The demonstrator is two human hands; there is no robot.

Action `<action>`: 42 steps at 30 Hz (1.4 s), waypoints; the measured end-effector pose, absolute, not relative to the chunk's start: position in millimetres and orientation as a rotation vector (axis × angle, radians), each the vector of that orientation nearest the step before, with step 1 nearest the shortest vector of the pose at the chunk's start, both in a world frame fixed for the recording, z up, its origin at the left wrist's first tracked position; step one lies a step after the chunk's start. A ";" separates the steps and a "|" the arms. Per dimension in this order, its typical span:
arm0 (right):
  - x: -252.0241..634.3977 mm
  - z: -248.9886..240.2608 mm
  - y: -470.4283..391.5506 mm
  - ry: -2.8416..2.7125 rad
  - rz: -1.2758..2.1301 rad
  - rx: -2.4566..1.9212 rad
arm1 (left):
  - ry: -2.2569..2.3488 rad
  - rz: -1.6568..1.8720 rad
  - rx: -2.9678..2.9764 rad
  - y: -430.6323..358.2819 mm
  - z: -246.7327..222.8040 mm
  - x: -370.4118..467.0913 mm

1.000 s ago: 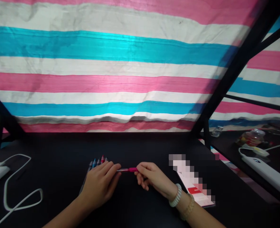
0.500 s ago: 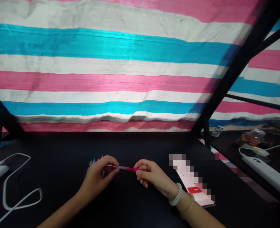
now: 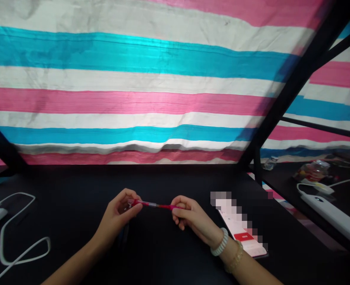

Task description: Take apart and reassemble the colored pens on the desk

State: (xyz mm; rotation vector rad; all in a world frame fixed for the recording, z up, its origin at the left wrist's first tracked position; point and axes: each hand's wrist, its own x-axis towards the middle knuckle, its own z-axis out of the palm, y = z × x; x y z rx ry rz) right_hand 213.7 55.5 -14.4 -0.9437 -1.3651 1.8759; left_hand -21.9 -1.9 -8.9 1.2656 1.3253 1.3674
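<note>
Left hand point(image 3: 117, 211) and right hand point(image 3: 192, 213) observed pinching opposite ends of a pink pen point(image 3: 152, 204), which spans between them, leaving neither hand free. Dark items beneath the left hand are too blurred to identify. Phone point(image 3: 243, 237) lies beside the right wrist; striped sheeting point(image 3: 145, 103) hangs beyond the black table point(image 3: 169, 253).

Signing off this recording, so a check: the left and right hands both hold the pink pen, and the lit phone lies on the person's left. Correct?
One slip: the head view shows the lit phone on the person's right. The left hand and right hand do both hold the pink pen.
</note>
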 end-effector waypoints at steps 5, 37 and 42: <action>215.3 -16.2 58.1 -1.260 1.860 -0.945 | 1.279 1.397 1.189 -1.5 -5.4 -18.6; 215.9 -8.4 58.5 -1.118 1.799 -0.830 | 1.184 1.352 1.036 1.1 -8.7 -21.0; 216.5 -8.0 58.6 -1.230 1.612 -0.846 | 1.215 1.355 0.986 1.0 -9.6 -22.1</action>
